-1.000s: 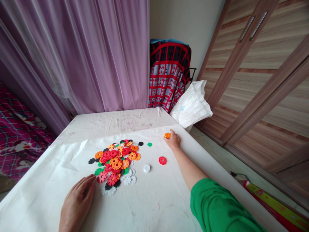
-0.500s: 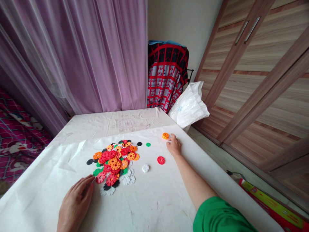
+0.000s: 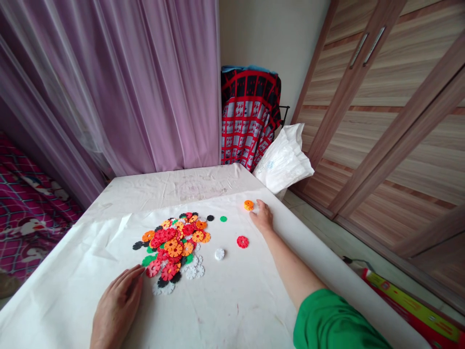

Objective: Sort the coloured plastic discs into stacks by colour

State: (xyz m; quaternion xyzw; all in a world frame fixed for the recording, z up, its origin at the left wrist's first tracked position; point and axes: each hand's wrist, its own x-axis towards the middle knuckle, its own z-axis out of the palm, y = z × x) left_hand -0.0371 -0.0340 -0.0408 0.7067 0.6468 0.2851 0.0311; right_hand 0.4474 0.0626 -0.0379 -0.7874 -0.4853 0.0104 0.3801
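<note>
A heap of flower-shaped plastic discs [image 3: 170, 247] in red, orange, green, black and white lies in the middle of the white-covered table. My left hand [image 3: 119, 300] rests at the heap's near left edge, fingers stretched out and close together; the thumb is partly hidden and nothing shows in its grasp. Further out on the right, my right hand [image 3: 263, 215] is beside a small stack of orange discs [image 3: 249, 205], its thumb and fingers apart. Between heap and right arm lie a red disc [image 3: 242, 242], a white disc stack [image 3: 220, 254], a green disc [image 3: 223, 219] and a black disc [image 3: 210, 218].
A white plastic bag [image 3: 283, 160] stands at the table's far right corner. Behind it is a chair draped in red checked cloth [image 3: 249, 116]. A purple curtain [image 3: 163, 87] hangs along the far side, and a wooden wardrobe [image 3: 370, 126] stands to the right.
The camera view has shifted slightly. My right hand stays beside the orange stack, its fingers a little straighter. My left hand remains at the heap's edge.
</note>
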